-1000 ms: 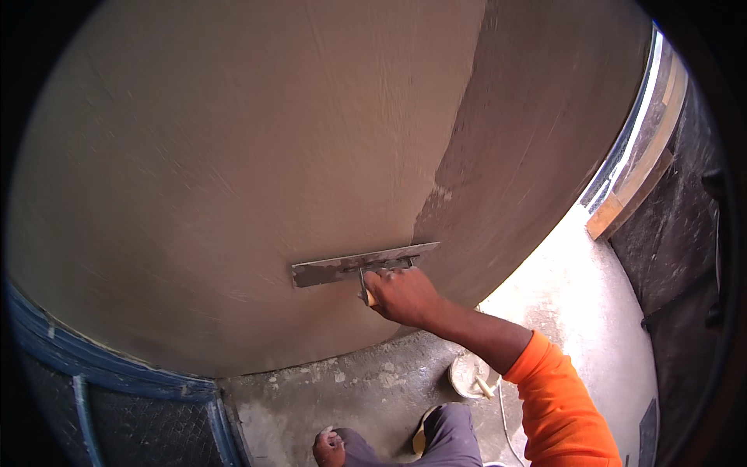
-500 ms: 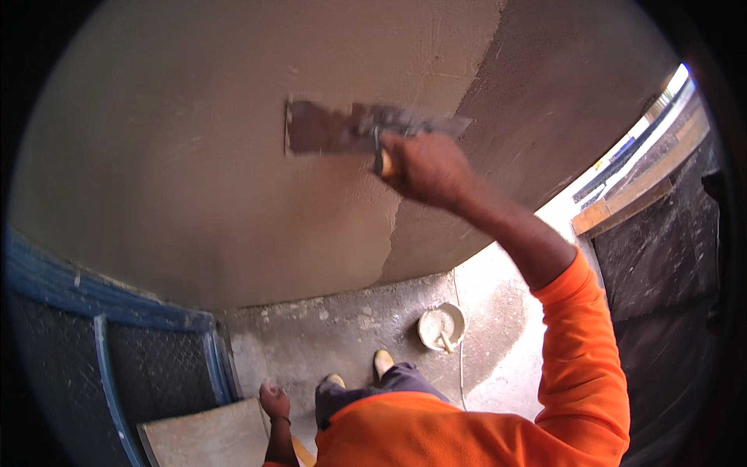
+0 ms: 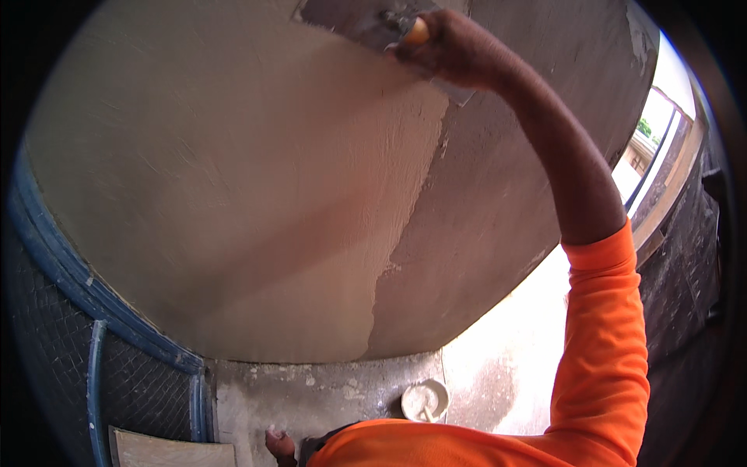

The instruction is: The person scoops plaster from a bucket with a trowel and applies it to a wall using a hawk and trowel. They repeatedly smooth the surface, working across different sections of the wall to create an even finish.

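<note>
High on the wall, my right hand is closed round the pale handle of a wide plastering trowel. The long metal blade lies tilted against the wall, its upper end near the top of the view and its lower end beyond my wrist. Lighter, damp-looking plaster covers the left part of the wall, and a ragged edge divides it from the darker surface on the right. Low beside my body hangs my left hand, partly seen, its fingers slightly apart and nothing visible in them.
A round bucket of pale mix with a handled tool in it stands on the stained floor. Blue framing with mesh borders the left, above a pale board. Dark sheeting and a timber rail are at right.
My right hand and the trowel have moved up the wall, and the blade has tilted. The view has shifted upward, so the bucket and my left hand appear lower.
</note>
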Demonstrator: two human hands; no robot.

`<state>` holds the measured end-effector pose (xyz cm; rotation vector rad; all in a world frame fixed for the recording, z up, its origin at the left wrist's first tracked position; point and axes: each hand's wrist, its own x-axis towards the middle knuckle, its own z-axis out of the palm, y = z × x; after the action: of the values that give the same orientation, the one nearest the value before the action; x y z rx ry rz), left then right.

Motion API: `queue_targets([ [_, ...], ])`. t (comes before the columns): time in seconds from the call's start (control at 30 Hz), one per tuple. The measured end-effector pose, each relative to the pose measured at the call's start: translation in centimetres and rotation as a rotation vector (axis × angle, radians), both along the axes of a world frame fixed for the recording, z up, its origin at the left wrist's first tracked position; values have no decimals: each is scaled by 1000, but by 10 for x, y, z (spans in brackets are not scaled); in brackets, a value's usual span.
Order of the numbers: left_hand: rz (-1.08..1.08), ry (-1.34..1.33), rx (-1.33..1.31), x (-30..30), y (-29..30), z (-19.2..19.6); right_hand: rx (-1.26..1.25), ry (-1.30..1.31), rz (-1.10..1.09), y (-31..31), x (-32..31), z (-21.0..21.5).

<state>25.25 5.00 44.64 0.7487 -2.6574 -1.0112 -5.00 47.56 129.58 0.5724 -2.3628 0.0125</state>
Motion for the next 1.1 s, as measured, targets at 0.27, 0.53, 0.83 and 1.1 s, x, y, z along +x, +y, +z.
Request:
queue_targets([
  [0.27, 95, 31, 139, 2, 10, -38, -209, 322, -40, -9, 55, 118],
  [0.53, -15, -7, 210, 32, 18, -17, -59, -563, 189, 16, 85, -223],
  [0.83, -144, -243, -165, 128, -26, 74, 101, -974, -20, 13, 80, -647],
  [1.1, 214, -511, 119, 229, -56, 107, 11, -945, -24, 17, 9, -709],
])
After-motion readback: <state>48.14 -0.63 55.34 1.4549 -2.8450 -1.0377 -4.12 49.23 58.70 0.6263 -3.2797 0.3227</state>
